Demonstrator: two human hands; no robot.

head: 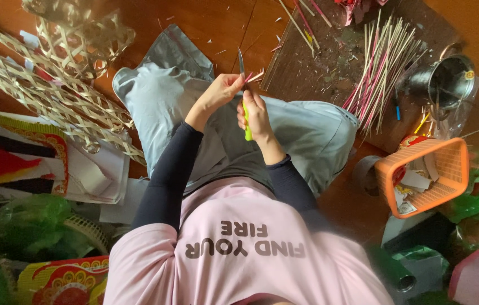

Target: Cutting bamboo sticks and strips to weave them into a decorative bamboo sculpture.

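Thin bamboo sliver (255, 75), pale with a pinkish tip, sits pinched in the left hand (221, 90) just above the person's lap, over the grey trousers (307, 130). The left arm, in a long black sleeve (167, 175), runs up from the pink shirt (239, 248) with the elbow bent and the wrist cocked inward; its fingers are curled shut around the near end of the sliver, which pokes out toward the right. The right arm comes up beside it, forearm short in view, wrist straight. The right hand (257, 116) is closed in a fist around the yellow-green handle of a small knife (245, 107), whose narrow steel blade points away from the body and crosses the sliver just beside the left fingertips. The two hands touch or nearly touch at the knuckles; which of the two cannot be told.

A bundle of thin pink and pale sticks (380, 68) lies on a dark board (301, 73) to the right, near a metal cup (448, 82) and an orange plastic basket (454, 164). Woven bamboo lattice (53, 90) lies well apart on the left of the wooden floor (205, 22).
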